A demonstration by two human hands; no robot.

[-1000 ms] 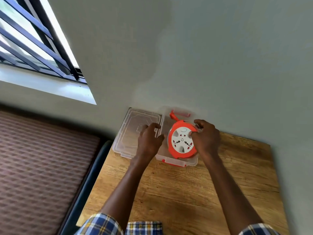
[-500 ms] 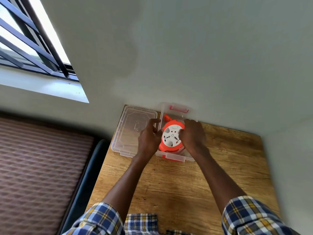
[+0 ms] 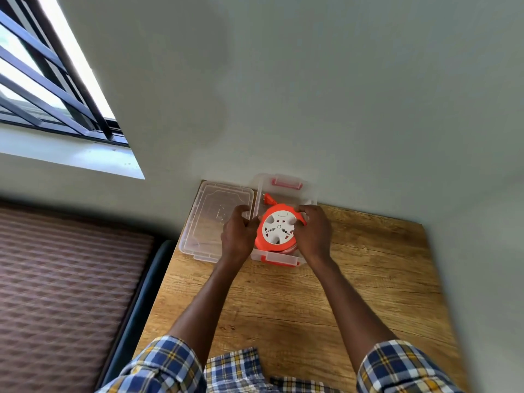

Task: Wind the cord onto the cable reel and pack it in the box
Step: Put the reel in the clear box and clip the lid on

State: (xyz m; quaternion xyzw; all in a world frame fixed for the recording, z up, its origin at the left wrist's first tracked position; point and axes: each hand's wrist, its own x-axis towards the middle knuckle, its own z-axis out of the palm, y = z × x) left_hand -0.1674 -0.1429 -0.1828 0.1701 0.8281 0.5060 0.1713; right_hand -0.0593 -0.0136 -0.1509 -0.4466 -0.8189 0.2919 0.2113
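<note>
While gripped from both sides, held at centre frame: left hand (image 3: 238,236), fingers curled against the left rim of the reel (image 3: 276,229); right hand (image 3: 313,232), fingers and thumb curled round its right rim. Reel: orange body, round white socket face turned up toward the camera, sitting tilted inside the box (image 3: 283,260), its lower edge near the front wall. Orange plug (image 3: 268,198) lying in the box just above the reel, toward the far end. Cord itself hidden; wound state not visible. Box: clear plastic with red clasps at the near and far ends, far end against the wall (image 3: 312,95), standing on the upper part of the table (image 3: 283,307). Clear lid (image 3: 209,222) lying flat just left of the box, at the table's upper left corner, partly under the left hand. Wooden table filling lower centre. Barred window (image 3: 42,80) at upper left. Brown patterned surface (image 3: 62,293) at lower left. Checked sleeves (image 3: 158,367) along the bottom edge.
</note>
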